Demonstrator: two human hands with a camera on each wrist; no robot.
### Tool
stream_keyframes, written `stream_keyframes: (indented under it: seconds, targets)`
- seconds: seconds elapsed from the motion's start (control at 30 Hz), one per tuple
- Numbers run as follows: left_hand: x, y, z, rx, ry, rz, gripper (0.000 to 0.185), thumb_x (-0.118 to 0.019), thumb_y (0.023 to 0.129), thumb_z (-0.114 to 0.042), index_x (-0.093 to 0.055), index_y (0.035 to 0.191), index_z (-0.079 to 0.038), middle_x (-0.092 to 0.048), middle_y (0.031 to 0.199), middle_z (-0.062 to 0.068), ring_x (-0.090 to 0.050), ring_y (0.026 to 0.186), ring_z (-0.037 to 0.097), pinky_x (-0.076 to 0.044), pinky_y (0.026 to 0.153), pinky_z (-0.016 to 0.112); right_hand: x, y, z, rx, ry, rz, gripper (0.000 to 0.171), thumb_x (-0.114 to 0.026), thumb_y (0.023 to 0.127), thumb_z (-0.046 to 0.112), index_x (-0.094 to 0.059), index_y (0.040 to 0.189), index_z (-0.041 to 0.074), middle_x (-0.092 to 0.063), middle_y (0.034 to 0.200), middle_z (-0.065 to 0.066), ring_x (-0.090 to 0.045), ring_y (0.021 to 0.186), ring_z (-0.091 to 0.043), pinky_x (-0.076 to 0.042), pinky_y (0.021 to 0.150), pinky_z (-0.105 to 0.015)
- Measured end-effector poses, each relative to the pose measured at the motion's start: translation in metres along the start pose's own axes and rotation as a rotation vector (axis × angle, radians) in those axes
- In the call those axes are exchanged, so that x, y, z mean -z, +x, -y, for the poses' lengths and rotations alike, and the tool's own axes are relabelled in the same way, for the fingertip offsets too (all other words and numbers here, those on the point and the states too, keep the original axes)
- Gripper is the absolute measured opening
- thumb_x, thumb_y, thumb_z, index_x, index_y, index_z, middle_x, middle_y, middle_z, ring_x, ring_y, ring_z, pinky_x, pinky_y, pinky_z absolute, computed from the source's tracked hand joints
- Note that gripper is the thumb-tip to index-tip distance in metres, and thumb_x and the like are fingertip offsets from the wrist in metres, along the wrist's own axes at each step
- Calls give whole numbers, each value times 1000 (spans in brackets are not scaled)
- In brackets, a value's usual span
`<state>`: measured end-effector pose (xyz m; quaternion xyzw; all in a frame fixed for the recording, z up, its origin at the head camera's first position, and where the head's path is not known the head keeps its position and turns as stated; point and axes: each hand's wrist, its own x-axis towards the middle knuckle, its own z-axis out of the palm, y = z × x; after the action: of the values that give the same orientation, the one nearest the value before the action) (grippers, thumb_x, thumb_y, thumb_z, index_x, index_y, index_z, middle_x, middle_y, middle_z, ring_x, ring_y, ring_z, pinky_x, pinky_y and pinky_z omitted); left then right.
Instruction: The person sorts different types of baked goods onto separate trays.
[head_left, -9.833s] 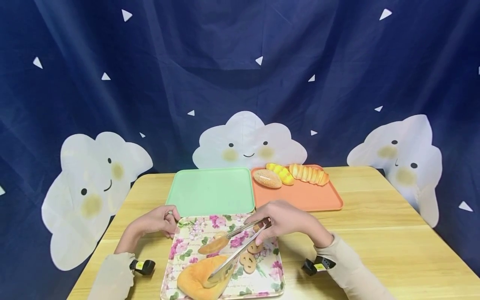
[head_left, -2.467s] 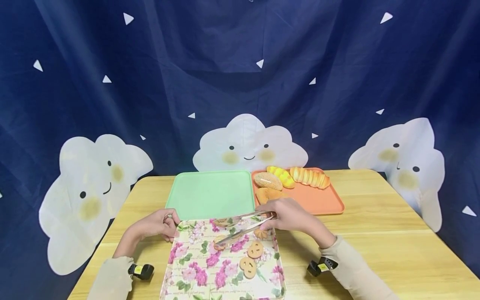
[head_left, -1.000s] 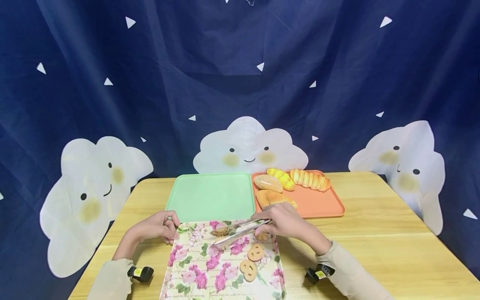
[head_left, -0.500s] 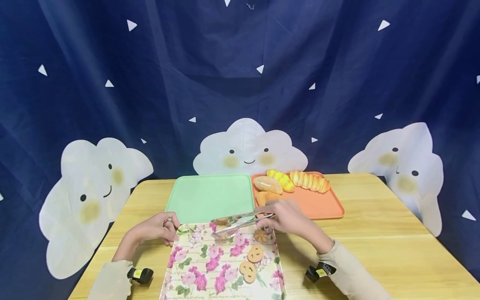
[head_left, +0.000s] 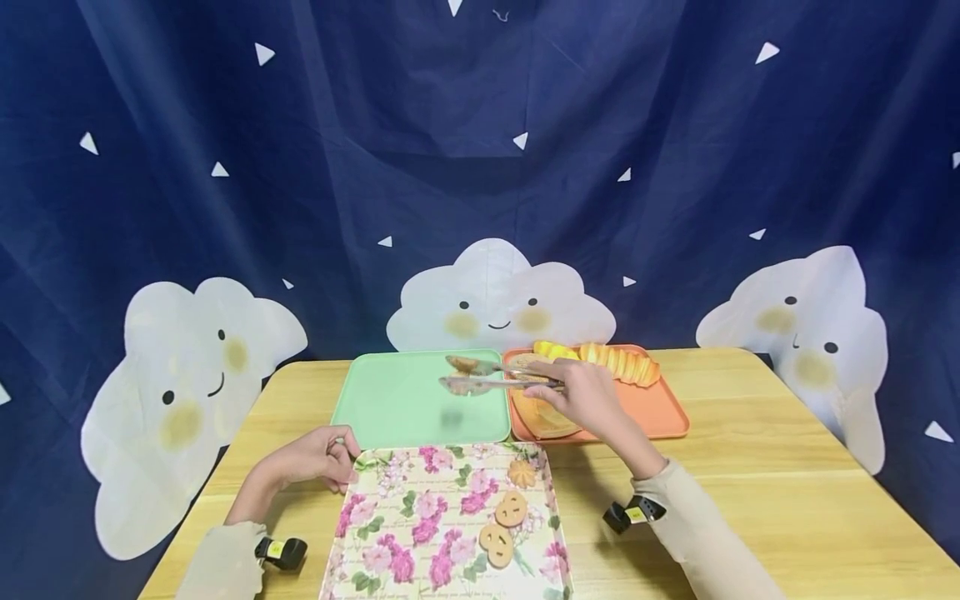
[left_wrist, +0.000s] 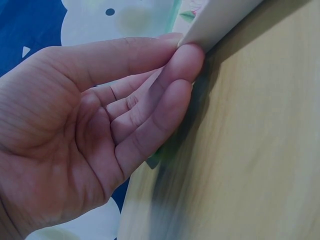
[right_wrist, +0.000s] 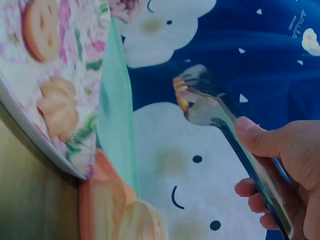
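My left hand (head_left: 318,456) pinches the left rim of the floral tray (head_left: 393,512) near its far corner, thumb over fingers in the left wrist view. My right hand (head_left: 585,398) grips metal tongs (right_wrist: 235,135), held above the far trays. Between the tongs' tips is a small brown cookie (right_wrist: 181,95), over the green tray (head_left: 390,408), partly covered by the metal. On the floral tray's right side lie a flower-shaped cookie (head_left: 522,473) and two pretzel-shaped cookies, one (head_left: 511,507) behind the other (head_left: 496,545).
The orange tray (head_left: 645,412) stands right of the green one. It bears a ridged bread loaf (head_left: 622,365), a yellow bread (head_left: 553,350), a sesame bun and a large golden bread (head_left: 536,417), the last two partly behind my right hand and tongs. A cloud-patterned curtain (head_left: 480,192) hangs behind the table.
The large golden bread has gone from the floral tray to the orange tray. Since then my right hand has lifted a small cookie with the tongs, forward over the green tray. My left hand stays put.
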<state>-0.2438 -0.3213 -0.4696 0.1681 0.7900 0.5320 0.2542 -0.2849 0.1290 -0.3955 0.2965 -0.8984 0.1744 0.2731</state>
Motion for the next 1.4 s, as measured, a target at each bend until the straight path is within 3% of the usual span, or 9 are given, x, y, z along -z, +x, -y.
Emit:
stream_keyframes:
  seconds: [0.13,0.23,0.43,0.67,1.0,1.4]
  targets:
    - [0,0,1,-3,2,1,32,-72,89,0,-48,106,13,-65,75,7,-68,67,17,-62,66,33,-1,11,-4,-84,-56,-8,47,-81,80,47,-78,119,22,-62,65,-1,-33,47,-10,-21,42,-25]
    - [0,-1,0,-6,6,2,32,-72,88,0,-48,106,13,-64,75,7,-68,67,17,-62,66,33,-4,19,-6,-128,-60,11,46,-80,82,47,-77,121,22,-57,64,-1,-31,48,-13,-21,43,-27]
    - [0,-2,-1,-7,9,0,32,-71,88,0,-48,106,13,-64,74,6,-68,68,17,-62,66,33,-16,30,-9,-154,-98,41,43,-78,84,47,-77,119,21,-67,72,-6,-39,49,-15,-24,41,-27]
    - [0,-1,1,-9,10,2,32,-71,88,1,-47,106,14,-63,74,5,-68,68,16,-62,66,32,-38,35,-15,-161,-213,79,32,-79,84,45,-77,105,22,-58,62,-6,-41,47,-20,-26,39,-31]
    - [-1,0,1,-20,6,8,31,-70,88,2,-47,105,13,-63,73,4,-68,68,16,-61,65,31,-54,34,-12,-231,-223,133,24,-84,81,41,-75,89,20,-65,66,-5,-51,51,-18,-27,41,-30]
    - [-1,0,1,-18,13,6,31,-70,88,2,-47,105,13,-62,73,4,-67,68,16,-62,65,32,-62,30,-15,-249,-207,163,24,-84,81,40,-79,96,22,-66,71,-3,-48,52,-18,-28,40,-32]
